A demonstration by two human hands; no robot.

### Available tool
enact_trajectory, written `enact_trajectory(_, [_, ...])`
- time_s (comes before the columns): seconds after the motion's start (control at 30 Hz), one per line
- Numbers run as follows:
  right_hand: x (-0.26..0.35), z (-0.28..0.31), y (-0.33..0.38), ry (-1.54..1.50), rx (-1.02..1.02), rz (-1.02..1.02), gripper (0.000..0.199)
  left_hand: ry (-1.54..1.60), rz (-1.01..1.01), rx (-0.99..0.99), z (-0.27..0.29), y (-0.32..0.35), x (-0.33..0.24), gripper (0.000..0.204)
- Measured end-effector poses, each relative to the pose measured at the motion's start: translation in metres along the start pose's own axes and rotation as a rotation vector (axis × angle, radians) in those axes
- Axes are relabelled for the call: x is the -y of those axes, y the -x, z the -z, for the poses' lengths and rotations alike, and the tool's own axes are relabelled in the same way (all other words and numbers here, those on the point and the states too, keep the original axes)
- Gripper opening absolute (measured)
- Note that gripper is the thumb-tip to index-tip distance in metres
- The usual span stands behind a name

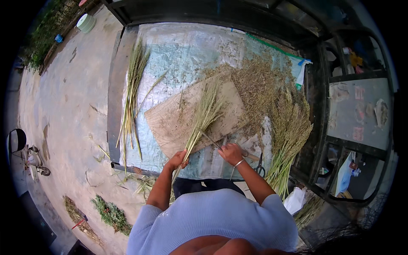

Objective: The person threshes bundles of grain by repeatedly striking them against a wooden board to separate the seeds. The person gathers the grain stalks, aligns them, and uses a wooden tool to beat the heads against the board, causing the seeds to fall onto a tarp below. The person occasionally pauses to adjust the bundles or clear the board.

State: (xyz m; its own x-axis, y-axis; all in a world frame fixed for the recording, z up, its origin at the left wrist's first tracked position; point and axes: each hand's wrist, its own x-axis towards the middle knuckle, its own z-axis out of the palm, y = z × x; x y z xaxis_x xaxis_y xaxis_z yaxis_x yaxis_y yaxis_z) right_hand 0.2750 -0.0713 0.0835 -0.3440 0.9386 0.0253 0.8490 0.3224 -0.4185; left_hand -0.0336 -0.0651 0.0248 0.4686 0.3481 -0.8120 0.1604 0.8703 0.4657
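My left hand (176, 160) is closed around the lower stems of a bunch of green seed-headed stalks (208, 106), whose heads lie fanned out over a wooden board (168, 114). In my right hand (230, 154) is a long, thin metal-bladed tool (208, 137), its blade reaching across the stalks. A wooden handle (250, 156) sticks out on the other side of that fist. I cannot tell exactly what kind of blade it is. Loose brown seeds and husks (259, 85) are spread beyond the board and to its right.
A pale sheet (178, 46) covers the platform. Another bunch of stalks (135, 80) lies at left, and a thick heap of seed heads (291, 123) at right. Dark-handled scissors (260, 170) rest near my right forearm. A dark metal frame (318, 102) borders the right side.
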Motion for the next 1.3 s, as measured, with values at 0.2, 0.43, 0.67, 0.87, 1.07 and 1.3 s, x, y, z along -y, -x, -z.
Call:
enact_trajectory(0.2, [0.003,-0.041,-0.025,0.027,0.113,0.083,0.025,0.533,0.189,0.297,0.014,-0.01,0.029,0.06])
enact_trajectory(0.43, [0.003,-0.052,-0.042,0.041,0.184,0.082,0.024,-0.27,-0.416,-0.366,-0.029,-0.002,0.028,0.05])
enact_trajectory(0.67, [-0.003,-0.052,-0.055,0.023,0.162,0.175,0.022,-0.729,-0.198,-0.835,-0.042,-0.005,0.017,0.047])
enact_trajectory(0.87, [-0.049,-0.047,-0.092,0.098,0.141,0.133,0.022,-0.654,-0.258,-0.737,-0.018,-0.002,0.014,0.054])
enact_trajectory(1.07, [-0.123,0.02,-0.134,0.339,-0.019,-0.31,0.027,-0.643,-0.218,-0.673,0.005,0.01,0.027,0.057])
enact_trajectory(1.3, [-0.01,-0.035,-0.068,-0.031,0.309,0.342,0.025,-0.679,-0.221,-0.658,0.011,0.005,0.026,0.057])
